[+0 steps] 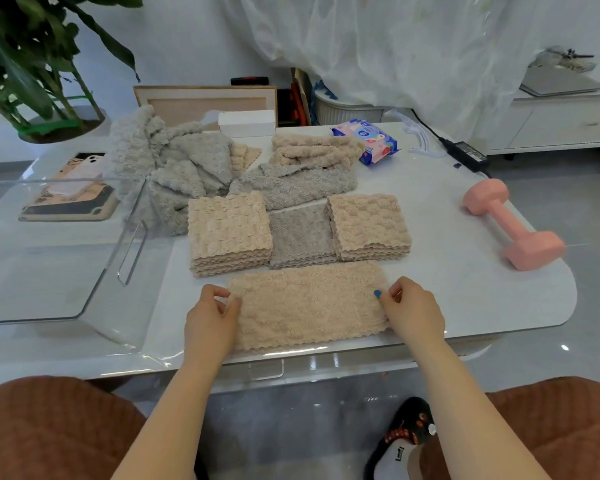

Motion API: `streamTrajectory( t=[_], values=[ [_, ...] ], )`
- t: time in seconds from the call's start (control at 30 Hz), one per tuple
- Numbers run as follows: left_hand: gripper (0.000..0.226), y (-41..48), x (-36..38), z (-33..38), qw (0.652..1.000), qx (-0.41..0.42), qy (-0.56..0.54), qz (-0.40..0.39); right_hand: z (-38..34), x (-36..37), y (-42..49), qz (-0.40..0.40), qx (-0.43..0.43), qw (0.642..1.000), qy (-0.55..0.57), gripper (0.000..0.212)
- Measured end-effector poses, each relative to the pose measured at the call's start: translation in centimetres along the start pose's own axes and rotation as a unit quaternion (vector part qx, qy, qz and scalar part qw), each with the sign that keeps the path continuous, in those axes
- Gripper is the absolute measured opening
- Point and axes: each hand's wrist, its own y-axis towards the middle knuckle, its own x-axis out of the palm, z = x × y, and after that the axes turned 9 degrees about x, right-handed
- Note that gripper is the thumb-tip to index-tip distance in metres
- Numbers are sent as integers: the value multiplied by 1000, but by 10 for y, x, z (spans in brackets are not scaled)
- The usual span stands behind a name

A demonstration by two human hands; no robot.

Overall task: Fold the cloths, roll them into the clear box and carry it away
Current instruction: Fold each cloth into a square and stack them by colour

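A beige cloth (309, 304) lies folded in half lengthwise near the table's front edge. My left hand (210, 318) pinches its left end and my right hand (413, 311) pinches its right end. Behind it stand a folded beige stack (229, 232), a folded grey stack (300, 235) and a second beige stack (369, 225). Unfolded grey cloths (174, 164) and beige cloths (312, 148) are heaped further back. The clear box (132, 251) sits at the left, with nothing visible inside it.
A pink dumbbell (513, 223) lies at the right of the white table (465, 289). A wipes packet (371, 140), a white box (246, 123) and a power adapter (468, 152) are at the back. A phone and tablet (73, 188) lie behind the clear box.
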Motion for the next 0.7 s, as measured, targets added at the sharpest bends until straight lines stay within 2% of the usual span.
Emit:
streamTrajectory(
  t=[0.13,0.23,0.3,0.53,0.57,0.63,0.67,0.7],
  values=[
    [32,-3,2,-3,999,-15,-9,-49,1,2,1,10,-12,1000,-4,25],
    [44,-2,1,-3,997,-38,-40,-56,2,3,1,38,-15,999,5,22],
    [48,0,2,-3,997,-25,-49,-54,2,2,1,40,-15,999,-8,21],
    [51,-11,10,-1,990,42,121,-65,4,5,-2,18,-7,998,-59,25],
    [49,-13,10,0,982,65,172,-47,4,3,-3,19,0,998,-58,27],
    [44,-14,14,1,954,166,252,0,1,-1,-3,14,18,998,-58,37],
    [40,-13,18,1,940,214,264,2,0,-3,-2,1,28,997,-65,44],
    [39,-10,23,0,933,241,267,-32,-2,-4,-2,-18,38,996,-80,48]
  ],
)
